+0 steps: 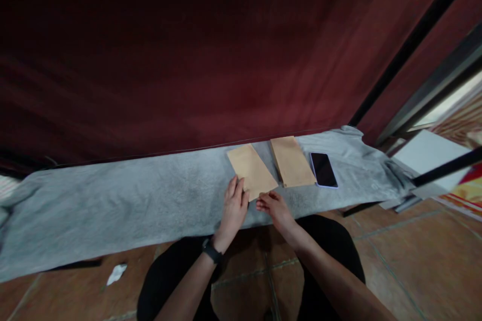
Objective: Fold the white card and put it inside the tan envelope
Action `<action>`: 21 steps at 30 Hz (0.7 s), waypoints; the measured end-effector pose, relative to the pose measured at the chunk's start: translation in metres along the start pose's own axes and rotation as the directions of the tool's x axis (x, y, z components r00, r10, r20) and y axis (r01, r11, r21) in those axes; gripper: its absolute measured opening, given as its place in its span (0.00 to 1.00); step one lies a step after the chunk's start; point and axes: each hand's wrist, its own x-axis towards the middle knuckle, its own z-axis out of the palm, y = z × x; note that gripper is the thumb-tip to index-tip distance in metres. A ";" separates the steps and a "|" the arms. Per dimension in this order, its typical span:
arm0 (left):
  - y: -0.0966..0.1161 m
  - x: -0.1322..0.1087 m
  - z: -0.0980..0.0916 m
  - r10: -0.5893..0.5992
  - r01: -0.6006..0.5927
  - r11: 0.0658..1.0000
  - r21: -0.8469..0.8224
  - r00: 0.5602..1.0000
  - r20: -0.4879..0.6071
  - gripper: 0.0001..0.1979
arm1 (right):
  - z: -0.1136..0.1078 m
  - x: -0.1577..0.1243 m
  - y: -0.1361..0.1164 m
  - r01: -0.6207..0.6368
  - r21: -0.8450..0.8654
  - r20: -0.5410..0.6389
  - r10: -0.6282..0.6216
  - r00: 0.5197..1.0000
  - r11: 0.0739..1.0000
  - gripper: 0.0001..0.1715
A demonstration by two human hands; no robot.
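A flat brown paper envelope (pixel 253 168) lies at a slant on the grey cloth in front of me. My left hand (pixel 235 199), with a dark watch on its wrist, rests on the envelope's lower left side with the fingers stretched out. At the near edge, my right hand (pixel 271 204) has its fingertips pinched together on the envelope's lower corner. Just right of it lies a thicker pile of similar brown envelopes (pixel 293 161), and beside that pile is a phone (pixel 324 170) with a dark screen and a pale purple case.
A long narrow bench (pixel 113 205) draped in grey cloth runs across the view. Behind it hangs a dark red curtain (pixel 188 70). Black poles (pixel 406 55) and a white board (pixel 429 153) stand at the right. A crumpled white tissue (pixel 116 274) lies on the tiled floor.
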 end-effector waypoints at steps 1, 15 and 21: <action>-0.002 -0.002 0.003 0.023 -0.024 0.996 0.085 1.000 0.019 0.24 | 0.000 -0.002 0.003 -0.038 -0.006 0.013 0.039 0.999 0.999 0.24; -0.015 0.005 0.024 0.074 -0.222 0.906 0.360 0.921 0.383 0.26 | -0.025 -0.009 -0.009 0.369 -0.678 0.310 -0.207 0.928 0.635 0.26; -0.009 0.026 0.030 0.062 -0.232 0.898 0.374 0.908 0.414 0.28 | -0.029 -0.017 0.021 0.562 -0.786 0.617 -0.388 0.684 -0.258 0.29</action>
